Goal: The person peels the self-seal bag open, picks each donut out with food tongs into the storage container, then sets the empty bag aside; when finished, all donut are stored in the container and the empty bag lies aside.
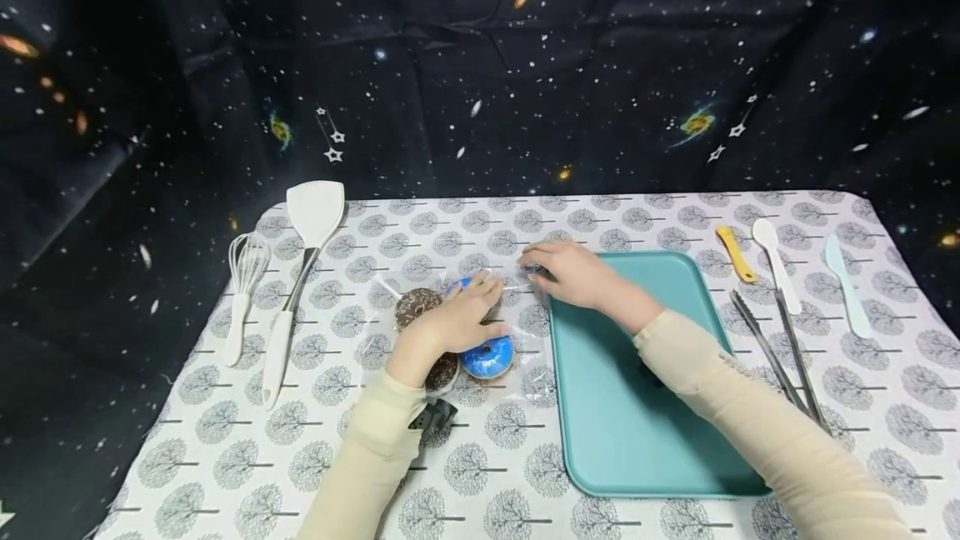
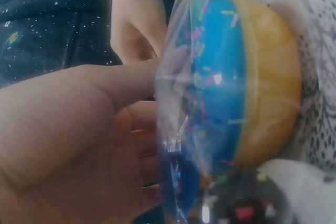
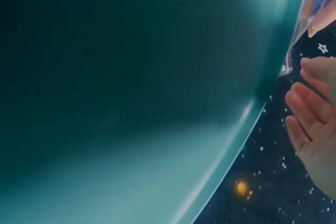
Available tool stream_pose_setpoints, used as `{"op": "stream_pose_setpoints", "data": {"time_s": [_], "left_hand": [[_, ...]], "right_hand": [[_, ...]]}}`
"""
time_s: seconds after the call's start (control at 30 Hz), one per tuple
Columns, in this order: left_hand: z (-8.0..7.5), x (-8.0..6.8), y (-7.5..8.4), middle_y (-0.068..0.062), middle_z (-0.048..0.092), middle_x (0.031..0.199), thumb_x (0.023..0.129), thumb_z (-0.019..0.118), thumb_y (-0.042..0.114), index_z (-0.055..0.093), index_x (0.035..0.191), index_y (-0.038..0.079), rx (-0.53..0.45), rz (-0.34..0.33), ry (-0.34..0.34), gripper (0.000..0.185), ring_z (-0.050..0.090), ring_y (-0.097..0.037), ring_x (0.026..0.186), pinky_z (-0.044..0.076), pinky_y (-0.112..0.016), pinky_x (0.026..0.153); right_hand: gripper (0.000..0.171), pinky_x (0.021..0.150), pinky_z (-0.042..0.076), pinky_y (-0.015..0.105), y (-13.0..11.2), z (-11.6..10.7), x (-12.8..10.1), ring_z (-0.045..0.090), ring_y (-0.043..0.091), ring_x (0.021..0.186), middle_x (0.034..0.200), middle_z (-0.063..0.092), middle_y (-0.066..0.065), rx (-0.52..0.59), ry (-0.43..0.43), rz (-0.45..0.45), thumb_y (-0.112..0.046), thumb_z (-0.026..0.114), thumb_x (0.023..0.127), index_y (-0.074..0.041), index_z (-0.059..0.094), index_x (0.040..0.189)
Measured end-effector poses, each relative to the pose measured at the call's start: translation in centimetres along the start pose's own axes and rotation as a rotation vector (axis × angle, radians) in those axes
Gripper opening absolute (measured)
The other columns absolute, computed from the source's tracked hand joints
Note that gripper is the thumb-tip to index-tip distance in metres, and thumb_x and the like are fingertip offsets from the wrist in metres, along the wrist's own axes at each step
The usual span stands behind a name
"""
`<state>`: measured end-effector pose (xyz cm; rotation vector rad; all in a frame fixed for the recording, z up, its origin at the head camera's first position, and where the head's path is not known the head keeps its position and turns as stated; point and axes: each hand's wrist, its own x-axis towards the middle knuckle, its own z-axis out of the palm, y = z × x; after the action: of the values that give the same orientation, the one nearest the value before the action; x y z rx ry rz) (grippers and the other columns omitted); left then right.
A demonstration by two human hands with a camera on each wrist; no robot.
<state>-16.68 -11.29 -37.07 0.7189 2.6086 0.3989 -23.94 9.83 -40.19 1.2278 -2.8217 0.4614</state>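
Observation:
A clear plastic bag (image 1: 531, 327) lies on the table with several toy doughnuts inside. Blue-iced ones, such as this blue doughnut (image 1: 489, 358), sit beside chocolate ones, such as this brown doughnut (image 1: 417, 305). My left hand (image 1: 459, 319) rests over the bag, fingers extended and partly covering the doughnuts. In the left wrist view, the thumb touches the film beside a blue doughnut (image 2: 223, 82) with sprinkles. My right hand (image 1: 573, 275) hovers at the far left corner of the teal tray (image 1: 637, 423), near the bag's right edge; its fingers are loosely bent with nothing visible in them.
Left of the bag lie a whisk (image 1: 243, 298) and a white-headed spatula (image 1: 300, 273). Right of the tray are a yellow-handled tool (image 1: 737, 255), a white spoon (image 1: 777, 265), dark tongs (image 1: 798, 357) and a pale blue knife (image 1: 847, 286). A dark starry cloth (image 1: 450, 90) hangs behind.

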Motion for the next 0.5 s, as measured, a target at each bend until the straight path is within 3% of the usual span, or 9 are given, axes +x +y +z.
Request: {"op": "stream_pose_setpoints", "data": {"time_s": [0.2, 0.5], "left_hand": [[-0.2, -0.7, 0.1, -0.013, 0.005, 0.155, 0.095, 0.050, 0.038, 0.015, 0.146, -0.002, -0.035, 0.010, -0.127, 0.074, -0.004, -0.032, 0.143, 0.003, -0.046, 0.116], [0.0, -0.5, 0.0, -0.012, 0.001, 0.156, 0.095, 0.051, 0.034, 0.013, 0.147, -0.002, -0.053, -0.006, -0.143, 0.073, -0.006, -0.031, 0.143, 0.000, -0.046, 0.116]], "right_hand": [[0.030, 0.104, 0.038, 0.047, -0.6, 0.7, 1.0, 0.053, 0.032, 0.118, 0.127, 0.057, 0.015, 0.019, -0.031, -0.039, -0.005, 0.060, 0.089, -0.005, 0.061, 0.119], [0.012, 0.086, 0.052, 0.035, -0.5, 0.6, 1.6, 0.064, 0.020, 0.090, 0.095, 0.068, 0.004, 0.043, -0.062, -0.047, -0.002, 0.063, 0.086, -0.008, 0.068, 0.095]]}}
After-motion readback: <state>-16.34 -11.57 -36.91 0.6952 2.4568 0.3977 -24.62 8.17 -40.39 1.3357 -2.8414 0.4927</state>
